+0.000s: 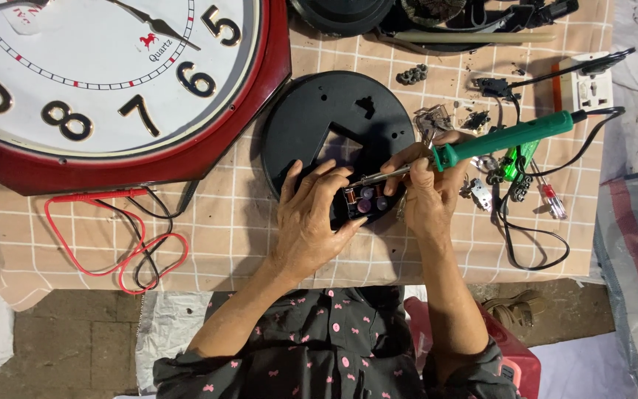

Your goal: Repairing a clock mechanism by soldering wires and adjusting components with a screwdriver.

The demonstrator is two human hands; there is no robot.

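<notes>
Seen from above, over a tabletop (230,222) covered with a beige checked cloth. Left hand (310,222) curled around a small black clock movement (363,201), fingers wrapped over its near and left sides, thumb along the lower edge, holding it just above the cloth at the lower rim of a round black back plate (334,125). Inside the movement, a copper coil and small purple gear wheels exposed. Right hand (426,193) closed in a pen-like grip on a green-handled soldering iron (507,137), fingers pinching the handle near its front end, metal tip slanting down-left to the coil end of the movement, apparently touching it. Iron's black cord (533,251) looping away across the cloth to the right. Upper left, a large white-faced wall clock (112,81) in a dark red octagonal frame, lying face up, overlapping the cloth's edge. Below it, a red probe (101,196) with tangled red and black leads (142,258) near the front edge of the cloth. Right of the hands, a green-handled screwdriver (517,159), a smaller clear-handled one (551,201) and scattered small metal parts. Far right top, a white socket block (588,85). Dark patterned sleeves at the bottom.
</notes>
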